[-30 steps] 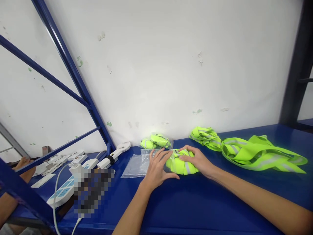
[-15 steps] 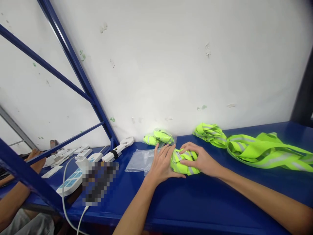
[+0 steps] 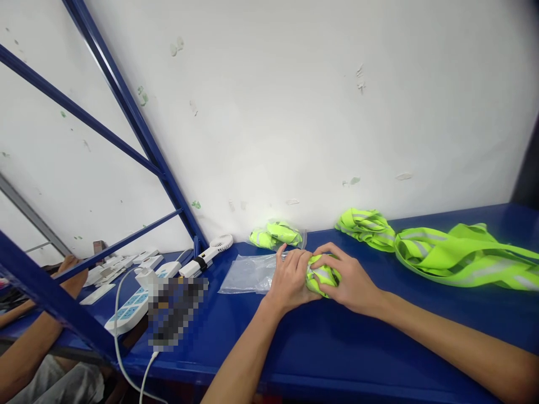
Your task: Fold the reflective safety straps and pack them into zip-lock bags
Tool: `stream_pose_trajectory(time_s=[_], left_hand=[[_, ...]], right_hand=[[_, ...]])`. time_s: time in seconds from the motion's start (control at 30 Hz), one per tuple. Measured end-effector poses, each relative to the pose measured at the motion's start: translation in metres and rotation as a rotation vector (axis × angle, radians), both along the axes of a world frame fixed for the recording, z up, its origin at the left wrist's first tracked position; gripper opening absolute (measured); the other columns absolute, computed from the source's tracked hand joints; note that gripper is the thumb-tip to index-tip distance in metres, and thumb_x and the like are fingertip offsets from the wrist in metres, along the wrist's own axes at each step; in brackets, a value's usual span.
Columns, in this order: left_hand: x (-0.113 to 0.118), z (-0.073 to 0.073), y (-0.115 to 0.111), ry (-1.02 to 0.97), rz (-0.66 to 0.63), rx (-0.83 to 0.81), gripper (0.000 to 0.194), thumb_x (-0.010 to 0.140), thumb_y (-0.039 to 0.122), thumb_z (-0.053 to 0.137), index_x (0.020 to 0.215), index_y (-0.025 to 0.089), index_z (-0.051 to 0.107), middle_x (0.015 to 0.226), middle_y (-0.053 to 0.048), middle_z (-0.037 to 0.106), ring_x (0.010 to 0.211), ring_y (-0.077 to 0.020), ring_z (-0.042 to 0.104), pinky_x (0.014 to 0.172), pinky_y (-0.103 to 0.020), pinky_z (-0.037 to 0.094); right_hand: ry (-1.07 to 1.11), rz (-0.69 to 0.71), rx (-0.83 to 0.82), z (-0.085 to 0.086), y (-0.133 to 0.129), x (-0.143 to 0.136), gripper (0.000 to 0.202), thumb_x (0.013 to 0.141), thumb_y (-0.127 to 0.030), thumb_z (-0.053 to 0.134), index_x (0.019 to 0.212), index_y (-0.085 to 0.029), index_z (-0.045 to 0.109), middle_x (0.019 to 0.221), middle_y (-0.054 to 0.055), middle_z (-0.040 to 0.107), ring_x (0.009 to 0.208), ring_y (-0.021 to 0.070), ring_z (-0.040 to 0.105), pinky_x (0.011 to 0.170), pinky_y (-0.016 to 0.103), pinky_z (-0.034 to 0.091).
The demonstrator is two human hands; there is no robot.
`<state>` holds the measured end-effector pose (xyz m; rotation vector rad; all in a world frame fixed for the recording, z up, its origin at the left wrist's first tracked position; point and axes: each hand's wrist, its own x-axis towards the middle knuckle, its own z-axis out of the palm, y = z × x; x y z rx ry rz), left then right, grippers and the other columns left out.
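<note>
A bundle of neon yellow-green strap with silver stripes is squeezed between my two hands on the blue table. My left hand presses its left side, and my right hand curls over its right side. Left of my left hand lies a clear plastic bag, flat on the table and partly hidden by that hand. Behind the hands, a clear bag with neon strap inside rests near the wall.
More neon straps lie at the back right, with a long loose pile beside them. On the left are a small white fan, a power strip, cables, a blue metal frame and another person's arm.
Both hands have closed in on the bundle, which looks more compact and shows less between them. The view has shifted slightly.
</note>
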<state>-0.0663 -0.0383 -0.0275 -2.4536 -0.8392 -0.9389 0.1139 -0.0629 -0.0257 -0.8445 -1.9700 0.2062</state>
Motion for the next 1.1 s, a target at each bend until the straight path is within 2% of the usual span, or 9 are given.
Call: stream_pose_trajectory(time_s=[0.13, 0.23, 0.33, 0.43, 0.5, 0.7, 0.83, 0.97, 1.1], left_hand=[[-0.006, 0.003, 0.0, -0.037, -0.004, 0.052, 0.053, 0.075, 0.043, 0.057, 0.119, 0.016, 0.05, 0.11, -0.012, 0.065, 0.106, -0.0255, 0.06, 0.111, -0.049, 0.024], [-0.011, 0.004, 0.002, -0.024, -0.001, 0.087, 0.053, 0.075, 0.042, 0.058, 0.121, 0.016, 0.05, 0.111, -0.012, 0.065, 0.108, -0.0254, 0.059, 0.111, -0.048, 0.023], [-0.011, 0.002, 0.003, 0.012, 0.032, 0.102, 0.054, 0.075, 0.042, 0.058, 0.122, 0.017, 0.05, 0.112, -0.011, 0.065, 0.11, -0.0263, 0.058, 0.111, -0.05, 0.021], [-0.005, 0.0, 0.002, 0.02, 0.07, 0.084, 0.054, 0.075, 0.042, 0.058, 0.123, 0.017, 0.05, 0.112, -0.012, 0.065, 0.109, -0.0273, 0.058, 0.111, -0.051, 0.02], [-0.001, 0.0, 0.001, 0.018, 0.081, 0.052, 0.056, 0.076, 0.042, 0.057, 0.124, 0.016, 0.049, 0.113, -0.013, 0.064, 0.109, -0.0276, 0.059, 0.112, -0.051, 0.019], [-0.004, 0.006, -0.003, 0.044, 0.009, -0.119, 0.062, 0.075, 0.043, 0.06, 0.129, 0.017, 0.042, 0.117, -0.012, 0.063, 0.109, -0.0258, 0.059, 0.113, -0.05, 0.02], [-0.013, 0.008, -0.002, 0.082, -0.028, -0.178, 0.069, 0.07, 0.046, 0.067, 0.128, 0.02, 0.041, 0.11, -0.008, 0.065, 0.102, -0.0246, 0.062, 0.112, -0.05, 0.023], [-0.019, 0.007, -0.001, 0.068, -0.022, -0.145, 0.075, 0.07, 0.05, 0.067, 0.132, 0.019, 0.04, 0.106, -0.008, 0.065, 0.099, -0.025, 0.062, 0.11, -0.05, 0.026], [-0.017, 0.007, -0.004, 0.016, -0.073, -0.072, 0.071, 0.075, 0.054, 0.062, 0.133, 0.02, 0.039, 0.113, -0.01, 0.064, 0.105, -0.0248, 0.061, 0.111, -0.048, 0.025]], right_hand=[[0.077, -0.04, 0.065, 0.001, -0.002, -0.001, 0.065, 0.072, -0.023, 0.068, 0.132, -0.026, 0.042, 0.122, 0.009, 0.051, 0.11, 0.0258, 0.055, 0.093, 0.039, 0.046], [0.142, -0.067, -0.002, 0.006, 0.001, -0.001, 0.08, 0.071, -0.036, 0.073, 0.139, -0.023, 0.033, 0.133, 0.012, 0.045, 0.121, 0.0287, 0.048, 0.098, 0.042, 0.043], [0.122, -0.03, -0.186, 0.008, 0.004, -0.001, 0.059, 0.074, -0.041, 0.069, 0.126, -0.023, 0.045, 0.114, 0.007, 0.06, 0.097, 0.0237, 0.06, 0.082, 0.036, 0.05], [0.148, -0.071, -0.233, 0.004, 0.004, -0.004, 0.028, 0.077, -0.036, 0.066, 0.099, -0.022, 0.054, 0.086, 0.0, 0.064, 0.073, 0.0179, 0.06, 0.069, 0.03, 0.048], [0.175, -0.098, -0.174, -0.001, 0.002, -0.008, 0.022, 0.075, -0.03, 0.065, 0.092, -0.022, 0.053, 0.082, -0.001, 0.062, 0.072, 0.0173, 0.059, 0.068, 0.029, 0.046], [0.137, -0.111, -0.094, -0.008, -0.004, -0.021, 0.025, 0.073, -0.019, 0.063, 0.096, -0.022, 0.053, 0.089, 0.001, 0.063, 0.08, 0.0196, 0.06, 0.073, 0.031, 0.045], [0.125, -0.014, -0.137, -0.006, -0.006, -0.024, 0.036, 0.075, -0.018, 0.061, 0.108, -0.024, 0.05, 0.103, 0.003, 0.061, 0.095, 0.0215, 0.058, 0.085, 0.035, 0.046], [0.123, 0.159, -0.244, 0.002, -0.003, -0.015, 0.045, 0.073, -0.02, 0.066, 0.113, -0.023, 0.045, 0.111, 0.005, 0.057, 0.103, 0.0215, 0.056, 0.092, 0.035, 0.046], [0.12, 0.298, -0.346, 0.014, 0.005, 0.003, 0.078, 0.07, -0.027, 0.073, 0.137, -0.023, 0.034, 0.132, 0.009, 0.05, 0.117, 0.0258, 0.052, 0.098, 0.039, 0.043]])
